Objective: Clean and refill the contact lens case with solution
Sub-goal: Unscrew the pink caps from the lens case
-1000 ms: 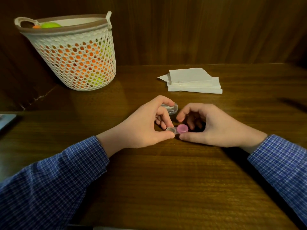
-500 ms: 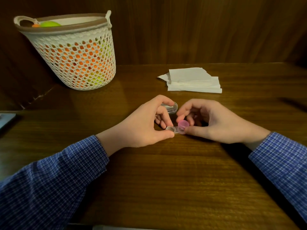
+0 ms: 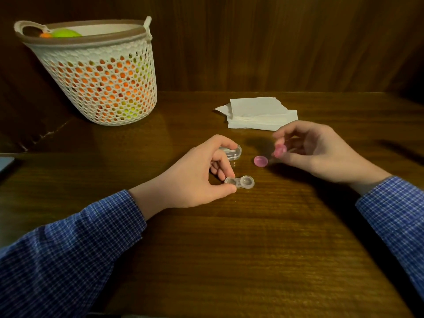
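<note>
While the left hand pinches the left well of the clear contact lens case between thumb and fingers, the case rests on the desk with both wells uncapped. Up and right of the case, one pink cap lies on the desk. Beyond that cap, the right hand keeps its grip on a second pink cap, raised, near the paper napkins.

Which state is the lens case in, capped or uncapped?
Uncapped: both wells of the lens case show bare. One pink cap lies on the table; the right hand pinches the other cap.
</note>
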